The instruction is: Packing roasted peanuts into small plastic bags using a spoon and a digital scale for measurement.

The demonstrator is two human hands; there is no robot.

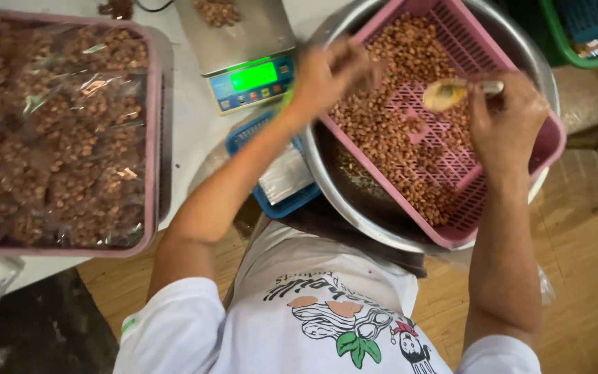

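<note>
A pink slatted basket (548, 142) half full of brown peanuts (389, 131) rests inside a big steel bowl (354, 215). My right hand (506, 118) is over the basket's right side, gripping a spoon (451, 93) whose bowl points left above the nuts. My left hand (330, 73) is blurred, with fingers curled, over the basket's left rim and the nuts there. Whether it holds anything is unclear.
A digital scale (254, 76) with a lit green display and a few nuts on its pan stands left of the bowl. Below it is a blue tray (278, 197) of clear bags. A large pink tray (152, 138) of bagged peanuts fills the left. A green basket (555, 38) is at top right.
</note>
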